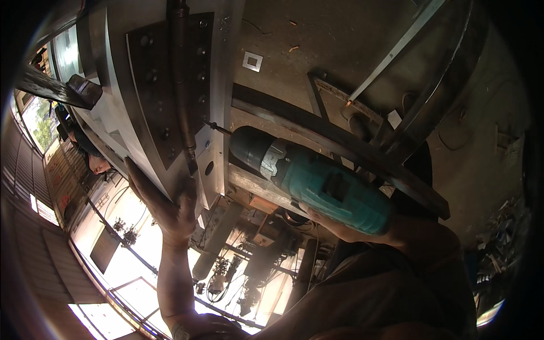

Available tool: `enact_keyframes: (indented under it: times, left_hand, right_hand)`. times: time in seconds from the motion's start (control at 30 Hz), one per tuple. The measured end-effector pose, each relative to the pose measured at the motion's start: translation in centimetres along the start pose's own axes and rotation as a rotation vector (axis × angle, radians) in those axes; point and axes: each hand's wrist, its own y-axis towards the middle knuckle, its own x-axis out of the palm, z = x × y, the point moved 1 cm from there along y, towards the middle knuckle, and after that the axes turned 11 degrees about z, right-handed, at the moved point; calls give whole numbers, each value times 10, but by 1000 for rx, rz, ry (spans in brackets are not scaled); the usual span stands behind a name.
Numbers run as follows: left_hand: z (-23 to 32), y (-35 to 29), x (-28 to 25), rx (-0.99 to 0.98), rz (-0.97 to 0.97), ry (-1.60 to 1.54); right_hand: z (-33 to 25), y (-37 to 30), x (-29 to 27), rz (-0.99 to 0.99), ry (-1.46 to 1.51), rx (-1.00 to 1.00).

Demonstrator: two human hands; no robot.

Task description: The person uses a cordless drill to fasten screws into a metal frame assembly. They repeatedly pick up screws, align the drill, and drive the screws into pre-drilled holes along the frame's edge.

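Note:
A teal and black power drill [334,190] lies across the middle, its chuck toward the left. My right hand [334,226] is closed around its handle, mostly hidden beneath the body. The thin driver bit [218,128] reaches a dark hinge [152,85] with several screws along its leaf; whether it sits in a screw I cannot tell. A long round hinge barrel [180,73] runs down the joint. My left hand [180,211] grips the lower end of the pale metal panel [119,93], fingers along its side and thumb near the barrel's end.
Dark metal bars [340,139] form a frame beside the drill. A square plate with a hole [253,62] lies on the concrete floor [283,34]. Another person's hand [99,165] shows at the far left. A wooden piece [85,90] rests against the panel.

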Motion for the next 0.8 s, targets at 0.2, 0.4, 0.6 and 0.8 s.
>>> enact_keyframes:
  times: [0.2,0.4,0.6,0.8]
  left_hand:
    - [3,1,-2,-14,-33,20]
    - [3,1,-1,-37,-17,-5]
    - [5,0,-2,-40,-56,14]
    - [4,1,-2,-32,-58,24]
  right_hand:
    - [3,-3,1,-50,245,170]
    - [3,0,0,-74,333,223]
    - [5,3,0,-102,430,280]
    - [5,5,-1,-140,616,382]
